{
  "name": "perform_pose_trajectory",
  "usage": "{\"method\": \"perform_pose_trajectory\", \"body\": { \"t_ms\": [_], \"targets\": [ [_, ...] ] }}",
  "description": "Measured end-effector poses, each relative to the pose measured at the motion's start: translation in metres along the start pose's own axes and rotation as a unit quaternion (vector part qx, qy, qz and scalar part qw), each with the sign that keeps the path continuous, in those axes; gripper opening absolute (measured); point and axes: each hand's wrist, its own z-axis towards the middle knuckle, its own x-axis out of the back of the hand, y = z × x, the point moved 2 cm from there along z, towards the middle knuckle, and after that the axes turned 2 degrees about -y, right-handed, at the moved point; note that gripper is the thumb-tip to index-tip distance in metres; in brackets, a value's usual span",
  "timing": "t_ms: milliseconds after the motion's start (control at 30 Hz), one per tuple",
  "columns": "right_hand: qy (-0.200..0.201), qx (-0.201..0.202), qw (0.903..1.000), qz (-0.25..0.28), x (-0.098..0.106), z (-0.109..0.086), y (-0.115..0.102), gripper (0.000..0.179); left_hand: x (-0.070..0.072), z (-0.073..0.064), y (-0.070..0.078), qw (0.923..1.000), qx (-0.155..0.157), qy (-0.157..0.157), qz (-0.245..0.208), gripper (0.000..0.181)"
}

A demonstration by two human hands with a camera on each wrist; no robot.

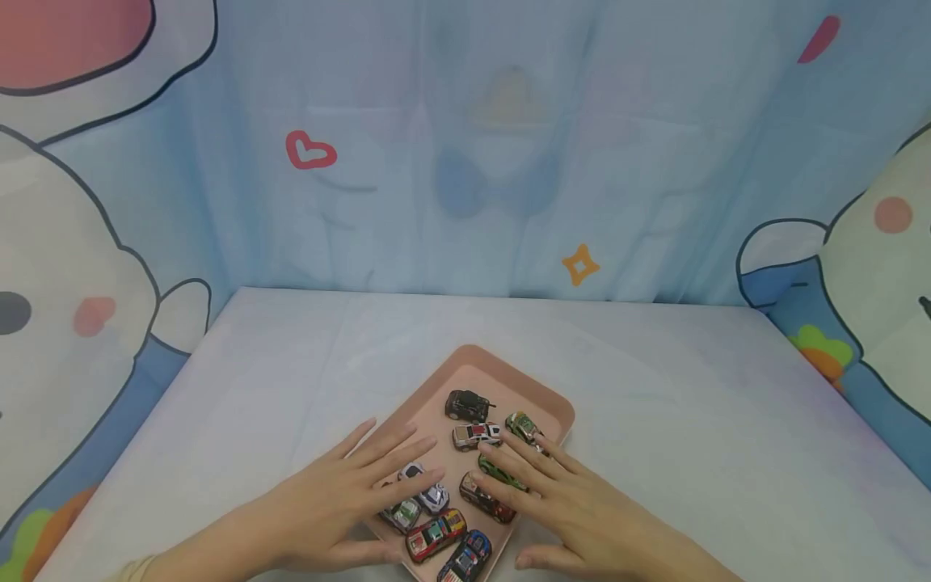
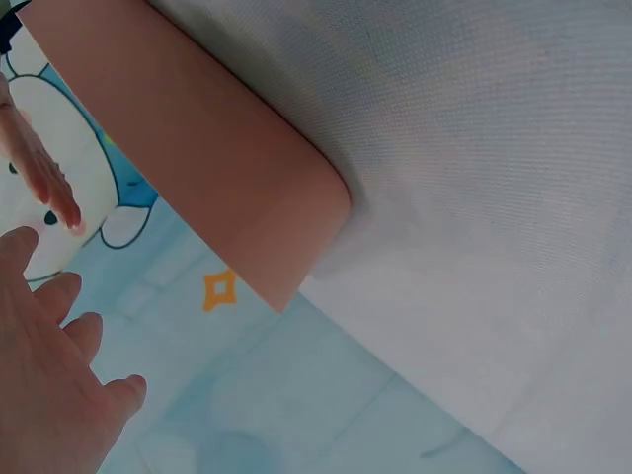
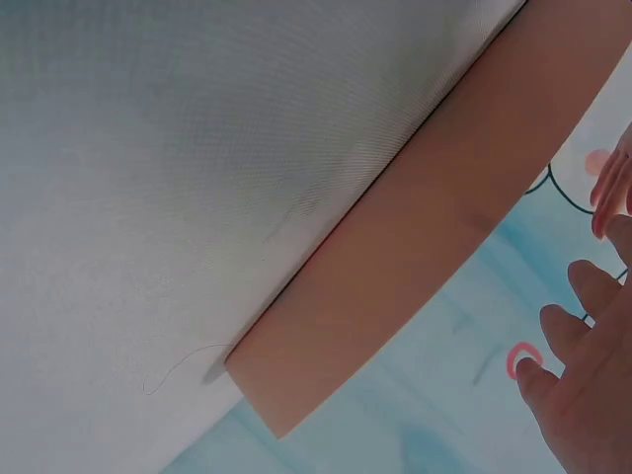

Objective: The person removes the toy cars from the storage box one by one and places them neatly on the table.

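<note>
Centrally, toward the near edge of a white table (image 1: 691,388): one pink tray (image 1: 520,382), laid aslant, its length running from one o'clock to seven. Contents, by clock face about the tray's middle as the head view shows it: one black jeep (image 1: 468,406) at twelve; one white car (image 1: 474,437) with a red patch, just inside it; one yellow-green car (image 1: 520,424) at two; one green car (image 1: 503,474) at three, partly covered; one dark red car (image 1: 489,501) at five; one blue car (image 1: 465,558) at six; one red car (image 1: 436,535) at seven; one silver car (image 1: 434,495) at eight, with one green-and-white car (image 1: 402,515) beside it. Left hand (image 1: 349,497), at nine: spread, fingers straight and apart, thumb set off toward six, two fingertips over the silver car. Right hand (image 1: 575,505), between three and four: likewise spread, fingertips pointing to ten, over the white, yellow-green, green and dark red cars. Whether either hand touches a car cannot be told. Both wrist views: outer wall of the tray, table cloth alongside; in the right one, a loose thread (image 3: 178,367) on the cloth near a tray corner. Behind: one blue curtain (image 1: 502,48), printed with a red heart (image 1: 311,151) at eleven, an orange star (image 1: 580,264) at one, and cartoon figures at ten and two.
</note>
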Motion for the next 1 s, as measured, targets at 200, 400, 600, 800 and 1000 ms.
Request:
{"method": "perform_pose_trajectory", "body": {
  "t_ms": [200,400,600,800,1000],
  "targets": [
    [0.005,-0.007,0.9999,0.007,0.001,0.002,0.002,0.072,0.003,0.001,-0.002,0.9998,0.013,-0.015,-0.01,0.077],
    [0.003,-0.025,0.9994,0.024,0.0,0.004,0.01,0.075,0.003,-0.001,-0.011,0.9995,0.028,-0.001,-0.015,0.075],
    [-0.016,-0.084,0.9936,0.074,-0.003,0.004,0.021,0.076,0.003,-0.003,-0.021,0.997,0.065,-0.01,-0.041,0.074],
    [-0.038,-0.154,0.981,0.112,-0.008,0.001,0.034,0.071,-0.002,-0.007,-0.03,0.9899,0.118,-0.016,-0.076,0.071],
    [-0.047,-0.195,0.9727,0.117,-0.012,0.002,0.045,0.066,-0.007,-0.016,-0.038,0.9684,0.212,-0.022,-0.13,0.063]
  ]
}}
